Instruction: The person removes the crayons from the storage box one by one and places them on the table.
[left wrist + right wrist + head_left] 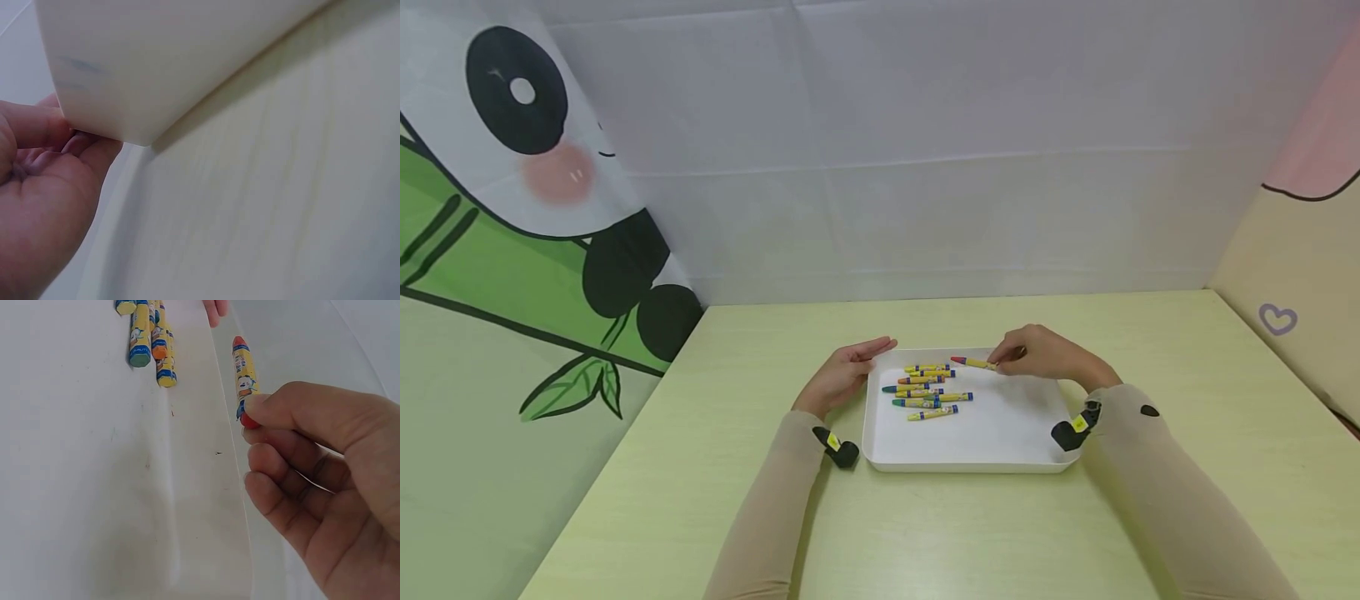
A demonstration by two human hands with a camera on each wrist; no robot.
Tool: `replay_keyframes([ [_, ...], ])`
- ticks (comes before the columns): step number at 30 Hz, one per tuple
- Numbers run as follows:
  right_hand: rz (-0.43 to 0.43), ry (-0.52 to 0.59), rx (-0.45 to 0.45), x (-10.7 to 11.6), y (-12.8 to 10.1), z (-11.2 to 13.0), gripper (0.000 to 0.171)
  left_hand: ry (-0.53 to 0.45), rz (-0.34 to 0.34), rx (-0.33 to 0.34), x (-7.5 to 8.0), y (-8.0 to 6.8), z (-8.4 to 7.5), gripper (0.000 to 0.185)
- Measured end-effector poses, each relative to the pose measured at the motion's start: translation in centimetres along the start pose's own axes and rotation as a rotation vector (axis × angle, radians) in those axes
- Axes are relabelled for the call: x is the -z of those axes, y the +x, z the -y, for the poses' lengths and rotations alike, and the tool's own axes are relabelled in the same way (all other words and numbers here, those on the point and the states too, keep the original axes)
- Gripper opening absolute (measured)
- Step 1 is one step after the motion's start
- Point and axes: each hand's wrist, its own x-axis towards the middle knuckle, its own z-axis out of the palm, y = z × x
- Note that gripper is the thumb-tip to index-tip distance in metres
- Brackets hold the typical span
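1. Near the far rim of the white rectangular plastic tray point(1000, 435), a red wax crayon in a yellow paper wrapper point(974, 362) points toward the tray's left side, its blunt end pinched by the thumb and fingers of the right hand point(1047, 354).
2. At the tray's far left corner, the thumb and fingers of the left hand point(838, 379) grip the edge.
3. The crayon should be light, stiff but brittle; bare wax may feel slick, so mid-wrapper looks the surest hold.
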Motion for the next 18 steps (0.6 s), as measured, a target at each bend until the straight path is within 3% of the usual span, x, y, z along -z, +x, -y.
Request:
replay_keyframes([
  [5,-0.015,0.019,-0.041,0.5,-0.7,-0.2,0.019,0.001,-0.010,0.009,0.0,0.1,0.0,0.051],
  [18,-0.082,-0.028,-0.017,1.6,-2.4,-1.7,0.020,-0.001,-0.002,0.009,-0.1,0.1,0.0,0.051],
])
